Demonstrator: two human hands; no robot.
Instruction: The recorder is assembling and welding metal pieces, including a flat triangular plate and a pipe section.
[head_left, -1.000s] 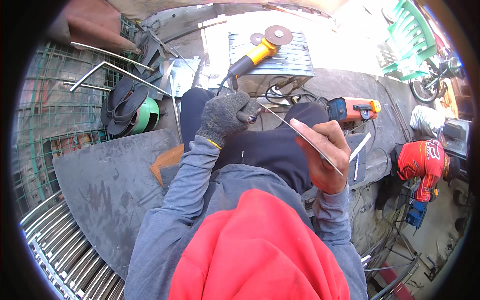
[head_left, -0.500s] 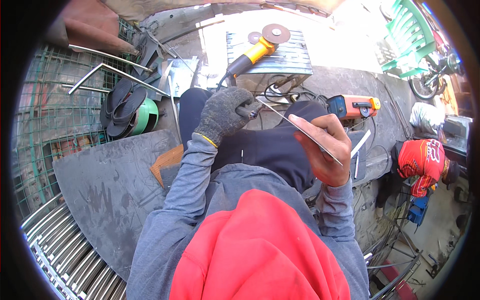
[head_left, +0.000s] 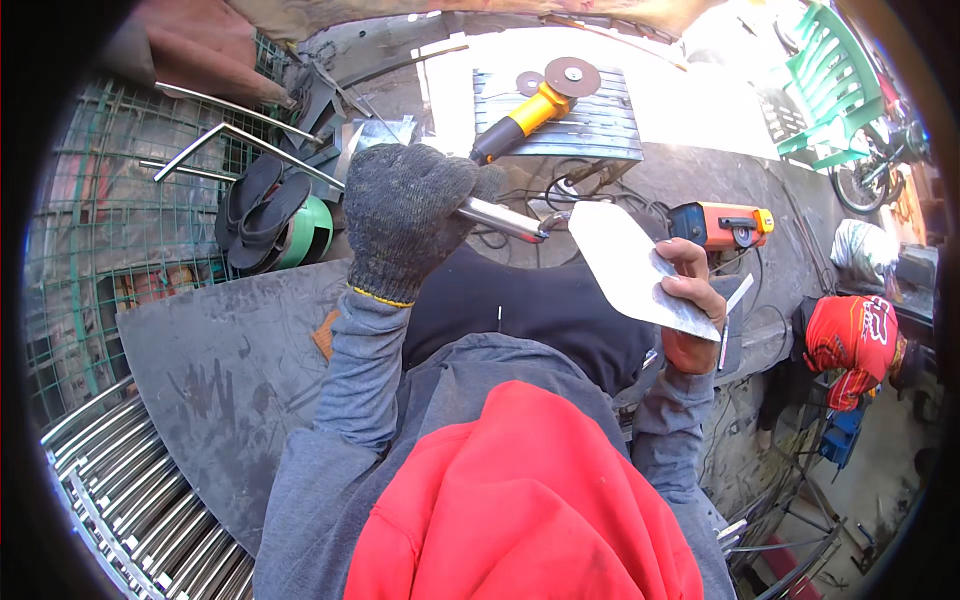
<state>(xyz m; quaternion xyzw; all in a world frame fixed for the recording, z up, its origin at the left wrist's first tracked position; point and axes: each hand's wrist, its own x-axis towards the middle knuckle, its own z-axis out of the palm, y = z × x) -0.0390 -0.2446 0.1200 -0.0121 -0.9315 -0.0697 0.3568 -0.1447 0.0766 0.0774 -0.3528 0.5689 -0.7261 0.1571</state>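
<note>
Holding a shiny round metal rod [head_left: 503, 219] in my gloved left hand [head_left: 405, 215] and a flat, pointed steel plate [head_left: 633, 267] in my bare right hand [head_left: 690, 305].

Both grips are closed tight; the rod's tip nearly meets the plate's upper corner, above my dark lap, with a yellow-handled angle grinder [head_left: 530, 108] beyond.

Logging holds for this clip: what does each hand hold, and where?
Left hand, gloved: a shiny metal rod, held at one end. Right hand, bare: a flat metal plate, pinched at its lower edge.
</note>
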